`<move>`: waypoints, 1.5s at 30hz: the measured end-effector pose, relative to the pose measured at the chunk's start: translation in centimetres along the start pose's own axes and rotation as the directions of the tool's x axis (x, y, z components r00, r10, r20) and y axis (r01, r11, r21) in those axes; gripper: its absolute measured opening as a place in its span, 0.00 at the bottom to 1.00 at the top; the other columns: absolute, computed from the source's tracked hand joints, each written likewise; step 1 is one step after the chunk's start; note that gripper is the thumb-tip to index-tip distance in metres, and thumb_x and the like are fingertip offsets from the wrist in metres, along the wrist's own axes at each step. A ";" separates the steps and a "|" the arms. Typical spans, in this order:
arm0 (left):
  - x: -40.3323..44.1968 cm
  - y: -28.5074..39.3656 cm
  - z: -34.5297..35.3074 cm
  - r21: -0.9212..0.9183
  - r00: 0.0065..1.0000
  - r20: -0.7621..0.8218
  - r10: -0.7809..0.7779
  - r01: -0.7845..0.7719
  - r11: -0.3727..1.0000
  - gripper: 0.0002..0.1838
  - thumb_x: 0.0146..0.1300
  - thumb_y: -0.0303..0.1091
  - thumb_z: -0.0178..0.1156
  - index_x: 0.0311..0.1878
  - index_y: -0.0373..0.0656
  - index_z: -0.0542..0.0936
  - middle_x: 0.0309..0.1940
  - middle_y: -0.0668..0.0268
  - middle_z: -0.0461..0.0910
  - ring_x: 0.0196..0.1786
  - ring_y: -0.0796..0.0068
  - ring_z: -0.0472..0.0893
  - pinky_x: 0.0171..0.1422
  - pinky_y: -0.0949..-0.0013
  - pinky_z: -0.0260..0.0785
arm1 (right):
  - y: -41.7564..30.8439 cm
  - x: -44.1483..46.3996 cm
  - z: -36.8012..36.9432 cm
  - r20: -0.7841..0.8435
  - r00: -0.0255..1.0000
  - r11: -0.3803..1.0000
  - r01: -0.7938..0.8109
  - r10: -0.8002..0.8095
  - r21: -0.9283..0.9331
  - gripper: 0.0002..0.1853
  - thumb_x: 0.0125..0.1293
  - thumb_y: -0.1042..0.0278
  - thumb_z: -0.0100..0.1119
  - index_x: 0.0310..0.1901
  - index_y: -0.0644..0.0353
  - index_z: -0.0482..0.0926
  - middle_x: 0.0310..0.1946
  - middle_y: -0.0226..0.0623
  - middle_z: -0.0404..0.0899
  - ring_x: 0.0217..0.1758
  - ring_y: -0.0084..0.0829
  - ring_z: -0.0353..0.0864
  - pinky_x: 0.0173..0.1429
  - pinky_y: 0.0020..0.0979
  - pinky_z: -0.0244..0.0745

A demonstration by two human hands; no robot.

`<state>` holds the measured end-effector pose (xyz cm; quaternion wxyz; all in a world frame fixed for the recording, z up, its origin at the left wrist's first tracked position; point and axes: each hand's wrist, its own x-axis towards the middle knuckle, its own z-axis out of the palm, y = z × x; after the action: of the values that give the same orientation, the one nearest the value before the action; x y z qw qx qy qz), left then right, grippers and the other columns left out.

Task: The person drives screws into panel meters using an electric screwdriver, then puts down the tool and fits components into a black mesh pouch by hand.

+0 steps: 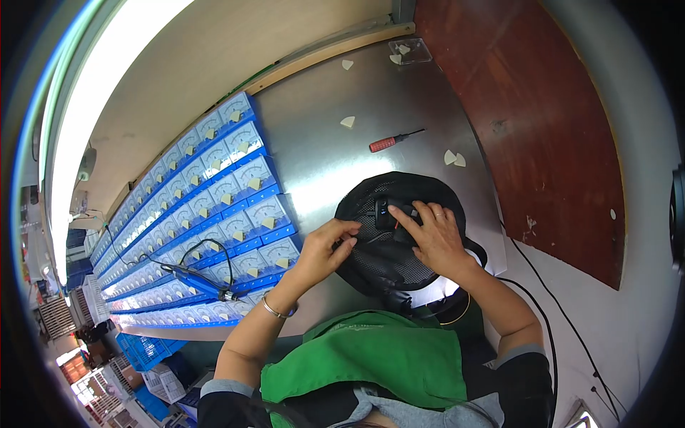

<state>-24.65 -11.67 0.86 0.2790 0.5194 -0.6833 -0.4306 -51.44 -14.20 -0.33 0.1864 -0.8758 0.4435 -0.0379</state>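
Note:
In the head view, a black mesh item [410, 269], like a cap or bag, lies at the table's near right side. On it sits a small black device [384, 212] with a tiny light; its exact kind I cannot tell. My right hand [437, 239] rests over the mesh with fingers apart, its index fingertip at the device's edge. My left hand [330, 248] hovers by the left rim of the mesh, thumb and fingers curved apart with nothing visible between them. A bright light shows under the mesh near my right wrist.
Rows of panel meters [255, 173] in blue frames fill the left. A blue corded tool [196, 279] lies across them. Beyond my hands lie a red-handled screwdriver [382, 145] and several pale wedge pieces [347, 122]. A reddish-brown board [528, 135] borders the right; black cables hang there.

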 end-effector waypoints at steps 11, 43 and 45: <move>0.5 -0.9 -0.3 0.118 0.998 -0.061 0.035 -0.027 0.993 0.16 0.60 0.23 0.65 0.53 0.38 0.81 0.41 0.58 0.82 0.43 0.64 0.83 0.48 0.65 0.76 | 1.4 3.5 -1.4 0.067 0.997 0.999 0.034 -0.034 -0.007 0.56 0.45 0.77 0.74 0.76 0.35 0.58 0.64 0.48 0.67 0.65 0.47 0.66 0.67 0.47 0.60; -1.2 -2.7 -0.1 0.584 0.991 0.123 0.056 -0.118 0.803 0.26 0.55 0.22 0.59 0.59 0.53 0.78 0.58 0.59 0.74 0.52 0.60 0.79 0.56 0.58 0.69 | 1.9 3.8 -2.5 0.176 0.978 0.991 0.124 -0.113 -0.057 0.51 0.51 0.84 0.63 0.76 0.34 0.59 0.62 0.50 0.68 0.62 0.49 0.69 0.65 0.47 0.65; -1.1 -2.7 0.0 0.633 0.996 0.085 0.012 -0.063 0.772 0.24 0.54 0.23 0.60 0.57 0.51 0.78 0.56 0.60 0.75 0.52 0.60 0.80 0.56 0.59 0.70 | 2.1 3.7 -2.3 0.172 0.977 0.989 0.139 -0.127 -0.060 0.51 0.50 0.84 0.63 0.76 0.34 0.59 0.62 0.50 0.67 0.62 0.49 0.68 0.65 0.47 0.65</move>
<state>-23.07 -10.85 -1.48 0.0700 0.5525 -0.8089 -0.1885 -51.34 -18.91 0.70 0.1887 -0.9097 0.3679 0.0396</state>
